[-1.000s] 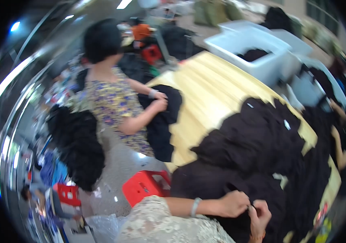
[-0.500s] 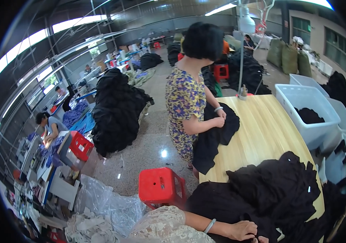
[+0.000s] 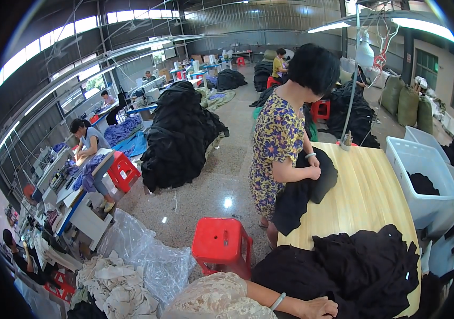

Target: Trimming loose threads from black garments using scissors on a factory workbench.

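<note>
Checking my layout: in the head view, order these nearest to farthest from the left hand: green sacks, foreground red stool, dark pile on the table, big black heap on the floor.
1. Dark pile: on the table, by the left hand.
2. Foreground red stool: left of the table.
3. Big black heap: farther back, left.
4. Green sacks: far back, right.

One left hand [image 3: 320, 307], two pale bracelets [image 3: 278, 301], one dark cloth pile [image 3: 370, 260], one wooden table [image 3: 365, 196]. At least six red stools [image 3: 218, 238], at least four plastic tubs [image 3: 433, 208], three green sacks [image 3: 408, 111]. One hanging bulb [image 3: 365, 53], one clear plastic sheet [image 3: 147, 250], one beige cloth heap [image 3: 115, 287]. One standing person [image 3: 277, 138], at least five seated people [image 3: 91, 141].
</note>
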A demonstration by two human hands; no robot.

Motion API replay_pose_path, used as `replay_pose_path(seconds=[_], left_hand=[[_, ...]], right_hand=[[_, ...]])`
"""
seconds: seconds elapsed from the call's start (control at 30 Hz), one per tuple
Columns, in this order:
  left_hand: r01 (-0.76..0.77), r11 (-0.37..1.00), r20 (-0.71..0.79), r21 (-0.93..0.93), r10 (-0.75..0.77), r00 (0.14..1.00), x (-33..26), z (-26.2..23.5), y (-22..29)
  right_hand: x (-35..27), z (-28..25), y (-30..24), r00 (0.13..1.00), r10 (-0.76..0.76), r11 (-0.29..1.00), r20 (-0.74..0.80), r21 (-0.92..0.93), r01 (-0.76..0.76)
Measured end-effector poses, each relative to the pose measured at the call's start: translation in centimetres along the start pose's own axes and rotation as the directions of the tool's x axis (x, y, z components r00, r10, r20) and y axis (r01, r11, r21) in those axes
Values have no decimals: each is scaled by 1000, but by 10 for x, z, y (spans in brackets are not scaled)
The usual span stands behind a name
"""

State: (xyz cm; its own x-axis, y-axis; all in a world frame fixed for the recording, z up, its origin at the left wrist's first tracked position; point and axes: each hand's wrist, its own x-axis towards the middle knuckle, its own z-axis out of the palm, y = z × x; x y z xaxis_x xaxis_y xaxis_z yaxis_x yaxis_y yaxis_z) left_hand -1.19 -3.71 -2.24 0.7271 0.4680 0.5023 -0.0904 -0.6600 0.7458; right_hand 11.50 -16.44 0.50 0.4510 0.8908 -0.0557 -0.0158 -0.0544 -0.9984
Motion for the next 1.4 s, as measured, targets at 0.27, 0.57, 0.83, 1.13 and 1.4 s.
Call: replay_pose_path(seconds=[0.27,0.57,0.83,1.13,1.4], left_hand=[[142,990,-1,-12,-142,990,-2,8,-4],[229,973,50,39,-230,972,-10,13,-16],[198,980,46,15,-199,979,-16,2,-11],[-16,938,-76,-345,-10,997,-8,1,-26],[204,815,169,-542,-132,977,-12,-8,-39]], right_hand=[[3,9,-3,999,1,998,-53,-57,-4],[6,23,-22,937,-325,793,126,-504,343],[12,0,8,928,-315,782,198,-500,372],[12,12,1,893,-371,793,255,-414,448],[6,13,3,932,-301,872,200,-337,354]])
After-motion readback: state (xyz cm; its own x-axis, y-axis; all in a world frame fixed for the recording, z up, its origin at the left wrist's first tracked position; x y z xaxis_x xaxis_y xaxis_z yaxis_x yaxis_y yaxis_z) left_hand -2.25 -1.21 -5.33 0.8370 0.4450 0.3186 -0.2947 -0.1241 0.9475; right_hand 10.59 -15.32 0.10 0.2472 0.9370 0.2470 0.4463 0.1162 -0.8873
